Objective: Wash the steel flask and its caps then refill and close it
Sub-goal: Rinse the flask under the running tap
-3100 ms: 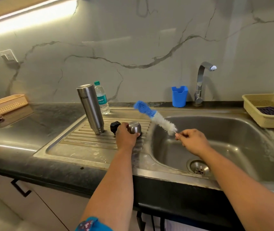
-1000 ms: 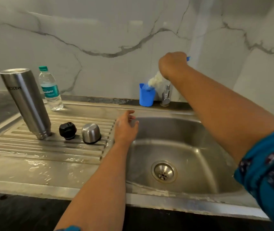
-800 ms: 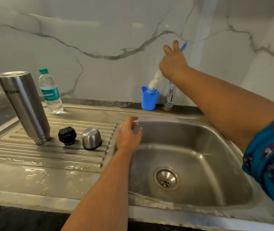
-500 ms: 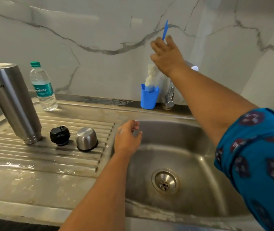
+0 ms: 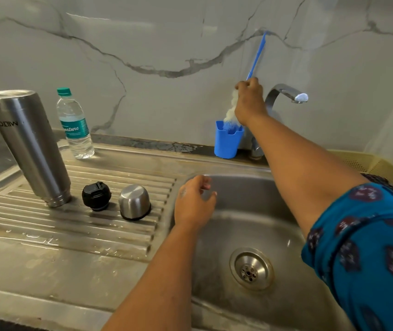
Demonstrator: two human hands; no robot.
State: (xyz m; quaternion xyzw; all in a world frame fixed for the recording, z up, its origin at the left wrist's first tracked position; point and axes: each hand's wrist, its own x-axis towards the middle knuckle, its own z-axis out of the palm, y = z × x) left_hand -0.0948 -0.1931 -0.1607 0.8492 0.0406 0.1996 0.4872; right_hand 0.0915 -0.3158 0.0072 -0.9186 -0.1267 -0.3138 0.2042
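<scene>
Blue-handled, the white-bristled bottle brush (image 5: 255, 58) is pinched in the right hand (image 5: 250, 101) and lowered into the blue plastic holder (image 5: 227, 142) — best kept upright. The left hand (image 5: 194, 204) is held loosely spread over the sink; the inverted steel flask (image 5: 27, 144) is left draining on the ribbed drainboard (image 5: 71, 223).

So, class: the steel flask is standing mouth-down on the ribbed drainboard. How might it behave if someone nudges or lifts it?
The steel flask is tall, narrow and leaning on the wet drainboard, so a nudge would probably tip it. Once down, its round body may roll. Its smooth metal, probably wet, could feel slippery.
</scene>
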